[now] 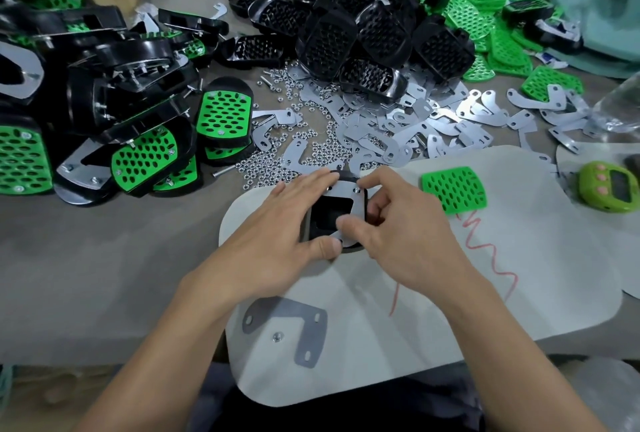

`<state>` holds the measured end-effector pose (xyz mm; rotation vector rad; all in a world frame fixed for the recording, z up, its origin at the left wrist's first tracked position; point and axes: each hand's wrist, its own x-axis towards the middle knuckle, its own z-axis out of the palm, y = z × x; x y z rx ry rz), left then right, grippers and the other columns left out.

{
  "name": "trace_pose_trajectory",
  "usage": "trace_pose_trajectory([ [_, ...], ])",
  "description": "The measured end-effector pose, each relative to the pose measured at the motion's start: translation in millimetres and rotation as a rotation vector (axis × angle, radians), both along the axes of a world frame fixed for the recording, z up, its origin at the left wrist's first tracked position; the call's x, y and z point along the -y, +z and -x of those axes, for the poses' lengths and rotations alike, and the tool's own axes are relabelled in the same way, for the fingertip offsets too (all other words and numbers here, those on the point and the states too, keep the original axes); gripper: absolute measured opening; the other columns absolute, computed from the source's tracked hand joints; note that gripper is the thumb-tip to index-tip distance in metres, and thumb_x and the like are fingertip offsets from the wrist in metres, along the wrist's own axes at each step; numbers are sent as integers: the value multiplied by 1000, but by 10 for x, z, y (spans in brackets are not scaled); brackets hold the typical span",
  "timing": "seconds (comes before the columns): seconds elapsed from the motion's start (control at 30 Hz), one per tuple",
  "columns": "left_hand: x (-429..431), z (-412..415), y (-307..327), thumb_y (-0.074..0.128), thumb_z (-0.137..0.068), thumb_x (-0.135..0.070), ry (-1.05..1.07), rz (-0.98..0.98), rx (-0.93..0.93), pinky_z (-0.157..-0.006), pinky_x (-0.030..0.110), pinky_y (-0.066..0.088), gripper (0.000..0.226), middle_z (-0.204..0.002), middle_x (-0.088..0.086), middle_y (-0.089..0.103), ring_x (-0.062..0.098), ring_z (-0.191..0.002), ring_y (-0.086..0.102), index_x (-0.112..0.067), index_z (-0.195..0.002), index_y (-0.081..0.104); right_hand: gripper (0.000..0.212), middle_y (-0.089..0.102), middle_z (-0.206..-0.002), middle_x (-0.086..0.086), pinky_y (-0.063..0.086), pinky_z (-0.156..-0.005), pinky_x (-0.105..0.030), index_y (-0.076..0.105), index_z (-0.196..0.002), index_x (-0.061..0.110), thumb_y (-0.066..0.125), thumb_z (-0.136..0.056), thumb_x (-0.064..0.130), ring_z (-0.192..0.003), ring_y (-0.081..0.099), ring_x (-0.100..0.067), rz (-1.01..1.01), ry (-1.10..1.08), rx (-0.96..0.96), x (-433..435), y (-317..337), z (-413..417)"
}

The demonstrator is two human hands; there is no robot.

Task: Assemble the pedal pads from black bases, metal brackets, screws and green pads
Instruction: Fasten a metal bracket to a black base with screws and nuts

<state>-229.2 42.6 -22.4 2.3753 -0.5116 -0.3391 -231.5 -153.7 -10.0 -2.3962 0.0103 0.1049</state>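
The base, glossy black moulded plastic with a square opening, lies on a pale mat at the middle of the worktop. A flat, dull-grey metal bracket, hooked and pierced with small holes, sits on top of it. The left hand lays nearly straight fingers over the base's left edge, with the thumb at its near end. The right hand has its fingers curled, pinching the bracket. A green pad with a honeycomb of holes lies just to the right. A spare bracket and one nut lie nearer.
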Motion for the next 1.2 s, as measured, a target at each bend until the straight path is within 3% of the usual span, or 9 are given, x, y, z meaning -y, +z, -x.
trace_pose_trajectory([
  [0.07,16,-8,10,69,-91,-50,10,-5,-4,-121,22,6,84,-152,-33,15,-37,-127,-4,-35,-160,22,55,61,-74,9,49,-65,-30,53,-111,36,82,-67,51,-64,66,-8,-28,77,-88,78,46,-9],
  [0.2,29,-32,48,76,-88,-45,41,-7,-2,-107,23,30,91,-158,-29,25,-6,-141,25,-40,-160,20,67,62,-80,9,44,-59,-19,48,-117,39,87,-62,45,-64,62,-3,15,190,-155,150,114,-66],
  [0.33,12,-48,10,78,-86,-46,42,11,8,-87,12,31,94,-154,-28,30,-2,-135,33,-52,-157,16,73,61,-90,10,52,-71,-27,50,-121,39,91,-61,37,-70,63,-8,-3,189,-165,153,118,-72],
  [0.47,-9,-83,-1,85,-77,-50,88,8,21,-93,20,32,100,-153,-25,39,-2,-136,38,-51,-156,23,70,61,-95,5,60,-71,-44,55,-119,36,94,-61,23,-70,69,-20,-126,147,-201,135,112,-65],
  [0.6,-60,-160,-15,99,-51,-49,198,82,-39,-92,-4,28,111,-140,-28,57,-17,-125,48,-50,-148,45,71,63,-96,-1,63,-63,-48,62,-112,35,94,-56,8,-70,73,-31,-258,53,-285,140,99,-101],
  [0.7,-72,-198,4,101,-47,-47,184,87,-60,-102,6,33,112,-137,-29,58,-19,-125,48,-49,-146,48,69,65,-95,-3,63,-61,-48,62,-109,37,94,-56,6,-63,72,-31,-289,28,-284,138,97,-99],
  [0.8,-121,-192,36,97,-61,-42,119,95,-105,-113,16,34,106,-140,-34,51,-24,-125,43,-49,-150,41,69,65,-95,-6,63,-59,-47,62,-108,36,94,-56,5,-63,71,-31,-306,29,-280,117,89,-88],
  [1.0,-98,-142,83,85,-74,-53,77,-52,-38,-111,25,35,99,-154,-21,45,4,-143,41,-53,-154,27,74,66,-96,-2,63,-59,-40,69,-112,38,95,-52,3,-69,73,-26,-420,-29,-274,146,26,-47],
  [1.2,-51,-110,81,87,-75,-48,121,-36,-43,-100,23,37,96,-150,-18,52,9,-133,51,-56,-152,30,84,69,-101,6,63,-65,-34,69,-127,37,98,-51,12,-73,74,-17,-412,-83,-213,119,-28,10],
])
